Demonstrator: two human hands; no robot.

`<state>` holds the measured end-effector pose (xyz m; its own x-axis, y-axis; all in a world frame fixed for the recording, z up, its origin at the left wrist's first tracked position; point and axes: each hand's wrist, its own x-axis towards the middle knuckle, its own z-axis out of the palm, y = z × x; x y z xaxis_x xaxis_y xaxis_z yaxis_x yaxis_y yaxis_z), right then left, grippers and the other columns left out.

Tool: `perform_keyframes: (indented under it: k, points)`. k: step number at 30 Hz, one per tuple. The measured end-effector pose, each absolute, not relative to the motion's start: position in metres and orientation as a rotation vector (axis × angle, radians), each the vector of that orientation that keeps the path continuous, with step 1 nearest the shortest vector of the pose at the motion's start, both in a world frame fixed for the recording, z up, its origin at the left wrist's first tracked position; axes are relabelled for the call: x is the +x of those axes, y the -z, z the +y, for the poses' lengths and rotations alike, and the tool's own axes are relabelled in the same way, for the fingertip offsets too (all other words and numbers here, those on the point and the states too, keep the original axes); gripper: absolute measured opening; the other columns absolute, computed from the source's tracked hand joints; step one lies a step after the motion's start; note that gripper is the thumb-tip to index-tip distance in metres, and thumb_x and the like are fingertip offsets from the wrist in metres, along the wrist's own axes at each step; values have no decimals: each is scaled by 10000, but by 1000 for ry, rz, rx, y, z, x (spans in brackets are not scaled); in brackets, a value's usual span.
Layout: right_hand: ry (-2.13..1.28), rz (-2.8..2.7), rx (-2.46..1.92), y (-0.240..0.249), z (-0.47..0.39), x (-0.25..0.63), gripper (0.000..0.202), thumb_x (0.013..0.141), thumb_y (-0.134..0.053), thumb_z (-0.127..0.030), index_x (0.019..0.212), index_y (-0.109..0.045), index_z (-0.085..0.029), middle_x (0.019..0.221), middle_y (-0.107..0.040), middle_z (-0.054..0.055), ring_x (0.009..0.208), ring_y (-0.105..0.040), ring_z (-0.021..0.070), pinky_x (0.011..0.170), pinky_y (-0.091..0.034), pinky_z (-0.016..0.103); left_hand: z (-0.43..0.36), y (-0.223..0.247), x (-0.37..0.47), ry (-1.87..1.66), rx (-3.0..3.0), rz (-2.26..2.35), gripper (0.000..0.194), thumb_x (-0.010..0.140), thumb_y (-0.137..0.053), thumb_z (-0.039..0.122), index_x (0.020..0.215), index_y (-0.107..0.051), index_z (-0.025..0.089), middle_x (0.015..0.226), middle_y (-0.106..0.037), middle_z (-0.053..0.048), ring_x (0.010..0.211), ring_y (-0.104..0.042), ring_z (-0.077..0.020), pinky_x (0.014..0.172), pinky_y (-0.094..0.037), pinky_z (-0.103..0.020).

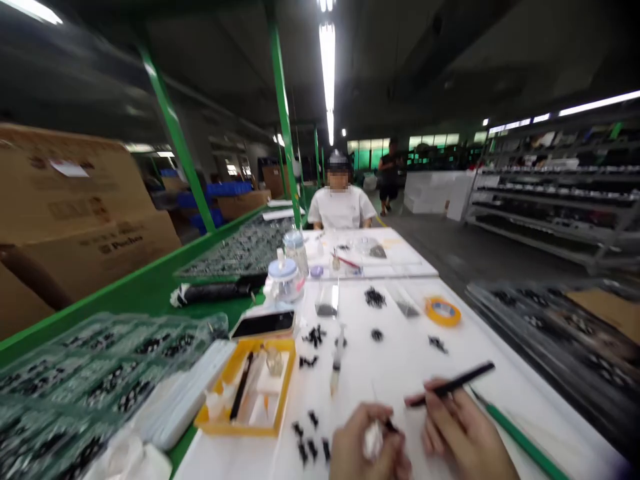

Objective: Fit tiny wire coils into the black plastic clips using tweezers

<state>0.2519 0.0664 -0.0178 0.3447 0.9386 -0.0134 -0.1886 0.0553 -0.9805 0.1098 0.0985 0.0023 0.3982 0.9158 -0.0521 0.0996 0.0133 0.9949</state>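
Both hands are at work on the white surface [410, 360], to the right of the yellow tray [240, 427] and nearer the wearer. The left hand [370, 443] pinches a small black part [390, 424] between thumb and fingers; a white thing shows in its curl, too blurred to name. The right hand [460, 427] grips a slim black tool [463, 380], its near end pointing toward the left hand. A green stick [520, 433] lies far right of the tray, beyond the right hand. Just right of the tray are a syringe [337, 360] and loose parts [313, 448]. A phone [265, 323] lies just behind the tray; a tape roll [443, 311] sits well to its right, farther back. The tray holds a dark stick [243, 387] and a small bottle [274, 361].
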Motion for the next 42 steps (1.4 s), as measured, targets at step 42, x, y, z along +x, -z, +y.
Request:
perform_keyframes:
  k: [42]
  points:
    - [-1017,-1023,-1283,10,58,260,184,918,-446,-377,1032,-421,-234,946,-598,18,470,-456,24,467,-444,213,96,1,113,-703,1280,1045,149,803,-618,270,894,-527,194,619,-650,30,463,-567,-78,488,-467,-170]
